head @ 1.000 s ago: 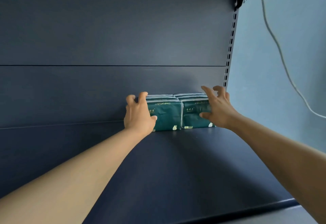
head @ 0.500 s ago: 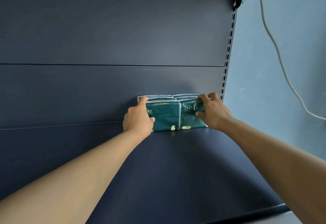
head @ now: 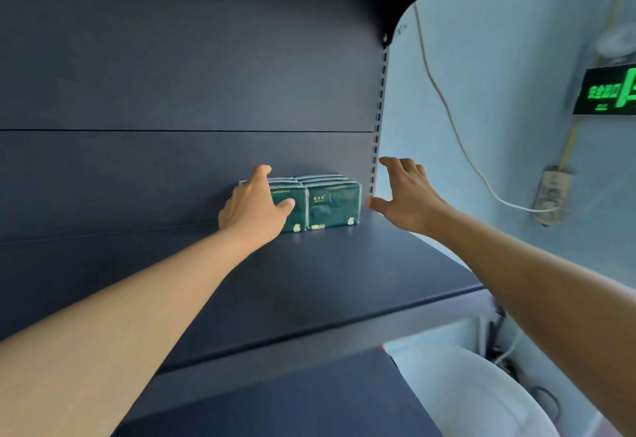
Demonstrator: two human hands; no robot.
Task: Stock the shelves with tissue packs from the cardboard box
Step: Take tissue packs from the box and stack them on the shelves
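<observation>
Several dark green tissue packs [head: 333,206] stand in two rows at the back right corner of a dark blue shelf [head: 327,282], against the back panel. My left hand [head: 254,208] rests on the left row, thumb across the front pack and fingers reaching over its top. My right hand [head: 407,194] hovers just right of the right row with fingers spread, touching nothing. The cardboard box is out of view.
A slotted upright [head: 377,120] marks the shelf's right end. Beyond it is a pale blue wall with a white cable [head: 447,109], a socket [head: 550,192] and a green lit sign [head: 605,91]. A lower shelf [head: 292,402] and a white rounded object [head: 464,392] lie below.
My right hand has let go of the right row and drawn back to the right with fingers spread. The left hand stays on the left row. The view has shifted rightward.
</observation>
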